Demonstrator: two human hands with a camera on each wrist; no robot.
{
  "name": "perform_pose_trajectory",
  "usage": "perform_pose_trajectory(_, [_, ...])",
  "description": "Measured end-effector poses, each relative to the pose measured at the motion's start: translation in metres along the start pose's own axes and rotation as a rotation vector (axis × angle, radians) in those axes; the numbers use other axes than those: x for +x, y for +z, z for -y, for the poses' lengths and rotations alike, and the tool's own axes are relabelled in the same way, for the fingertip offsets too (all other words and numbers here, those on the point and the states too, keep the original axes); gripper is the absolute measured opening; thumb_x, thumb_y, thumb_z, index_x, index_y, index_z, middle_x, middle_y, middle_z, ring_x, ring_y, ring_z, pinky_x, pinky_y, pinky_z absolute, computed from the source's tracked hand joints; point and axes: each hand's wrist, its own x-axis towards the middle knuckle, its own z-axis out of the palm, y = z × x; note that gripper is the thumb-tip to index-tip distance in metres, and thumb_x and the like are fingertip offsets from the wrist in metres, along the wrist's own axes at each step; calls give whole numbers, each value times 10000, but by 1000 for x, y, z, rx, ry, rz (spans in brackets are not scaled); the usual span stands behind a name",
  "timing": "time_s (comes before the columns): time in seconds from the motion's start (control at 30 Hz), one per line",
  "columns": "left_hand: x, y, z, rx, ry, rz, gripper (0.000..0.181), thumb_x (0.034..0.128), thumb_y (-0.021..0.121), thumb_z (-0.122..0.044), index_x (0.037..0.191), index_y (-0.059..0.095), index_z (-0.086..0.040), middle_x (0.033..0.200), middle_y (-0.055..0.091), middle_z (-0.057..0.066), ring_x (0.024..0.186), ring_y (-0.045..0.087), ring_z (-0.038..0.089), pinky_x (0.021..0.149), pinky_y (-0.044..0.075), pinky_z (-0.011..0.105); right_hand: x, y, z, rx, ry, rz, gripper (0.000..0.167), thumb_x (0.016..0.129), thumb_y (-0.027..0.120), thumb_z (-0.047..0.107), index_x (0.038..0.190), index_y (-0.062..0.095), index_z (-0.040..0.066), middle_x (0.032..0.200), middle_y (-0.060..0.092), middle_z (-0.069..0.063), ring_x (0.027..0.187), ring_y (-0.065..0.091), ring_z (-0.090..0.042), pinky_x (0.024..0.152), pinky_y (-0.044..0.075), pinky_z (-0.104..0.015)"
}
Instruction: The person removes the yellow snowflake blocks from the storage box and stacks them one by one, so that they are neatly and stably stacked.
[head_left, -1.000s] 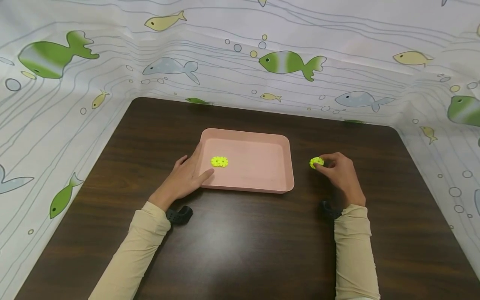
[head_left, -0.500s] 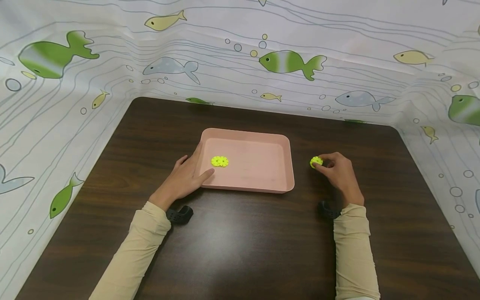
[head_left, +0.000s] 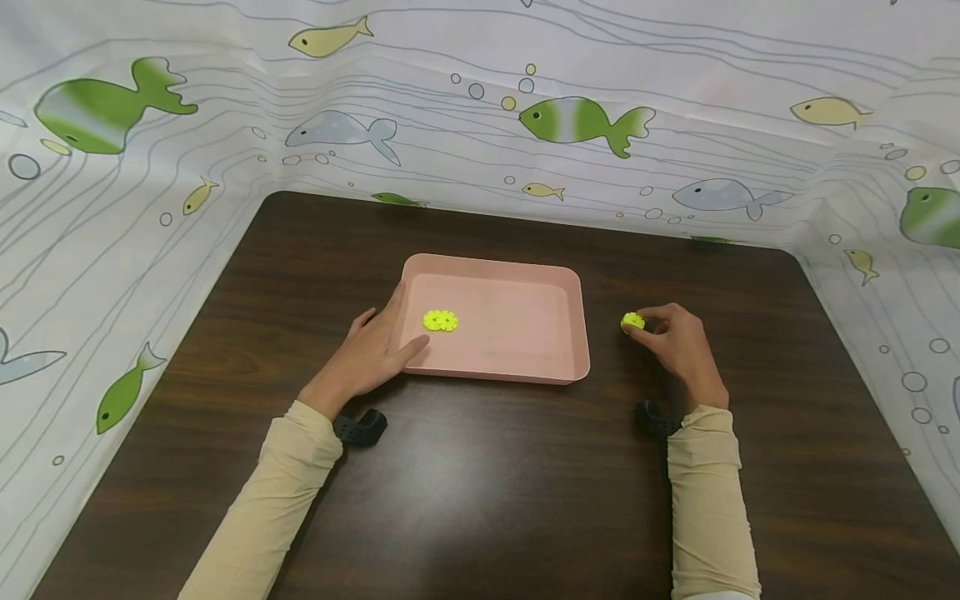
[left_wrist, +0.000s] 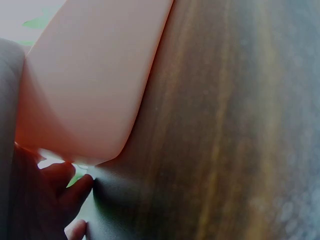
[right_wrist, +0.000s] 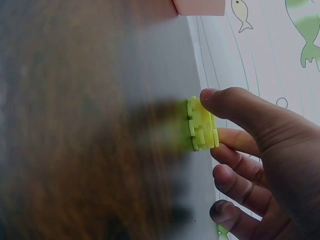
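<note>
Your right hand point(head_left: 678, 346) pinches a short stack of bright yellow-green, notched discs point(right_wrist: 201, 125).
You have it right of the shallow, rectangular pink tray point(head_left: 510, 329); two overlapping yellow-green discs point(head_left: 440, 321) lie inside. Your left hand point(head_left: 365, 358), thumb spread wide, touches the tray's left end.

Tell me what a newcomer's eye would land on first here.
Probably the neon-yellow discs, overlapping near the left end of the pink tray, which stands out against the dark table. Next, likely, the bright yellow pieces pinched in the right hand, right of the tray. Behind, a green fish shows on the white backdrop.
</note>
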Motion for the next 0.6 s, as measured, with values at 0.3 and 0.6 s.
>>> perform_pose_trajectory(0.3, [-1, 0, -1, -2, -3, 1, 939, 1040, 515, -475, 1652, -64, -62, 1730, 83, 103, 1513, 351, 304, 1234, 58, 576, 0, -1, 0, -2, 11, 3, 477, 969, 749, 285, 1250, 679, -94, 1202, 594, -279, 879, 590, -358, 706, 495, -411])
perform_pose_trajectory(0.6, [-1, 2, 0, 11, 6, 5, 922, 1055, 481, -501, 1651, -65, -56, 1732, 58, 107, 1515, 343, 325, 1229, 57, 584, 6, -4, 26, 54, -81, -134, 519, 964, 752, 292, 1320, 647, -71, 1140, 634, -259, 904, 603, -375, 833, 522, -529])
